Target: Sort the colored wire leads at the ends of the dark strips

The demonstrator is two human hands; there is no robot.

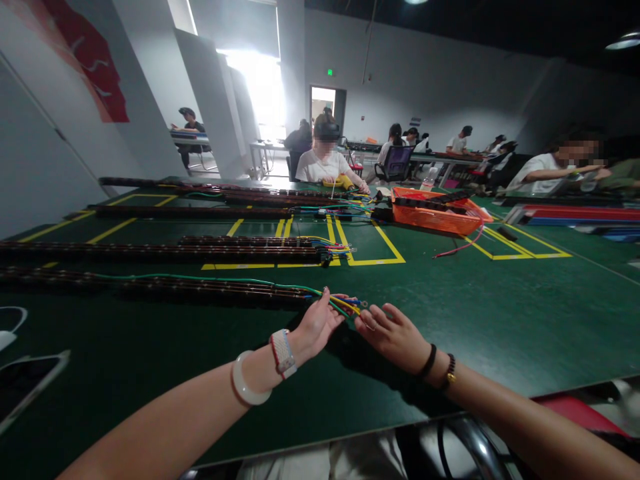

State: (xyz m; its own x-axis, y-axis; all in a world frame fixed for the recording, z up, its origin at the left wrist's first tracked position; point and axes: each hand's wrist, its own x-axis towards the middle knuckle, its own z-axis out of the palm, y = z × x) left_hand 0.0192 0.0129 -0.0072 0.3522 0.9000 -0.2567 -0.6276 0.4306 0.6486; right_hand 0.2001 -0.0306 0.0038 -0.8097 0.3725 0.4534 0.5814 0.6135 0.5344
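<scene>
Coloured wires (345,304), green, yellow, blue and reddish, come out of the right end of a long dark wire bundle (200,288) on the green table. My left hand (320,323) is closed round them, thumb on top and fingers beneath. At their free ends my right hand (390,333) has its thumb and fingertips pinched on the wires; exactly which ones is partly hidden. A ring terminal (365,304) shows on one wire's tip, just above the right fingers. A green wire (200,277) runs along the top of the bundle.
More long dark bundles (250,251) lie parallel farther back. An orange basket (430,217) holding dark parts stands at the far right. Yellow tape (370,261) marks the green table (500,320). A phone-like device (30,380) lies at left. A co-worker (325,160) sits opposite.
</scene>
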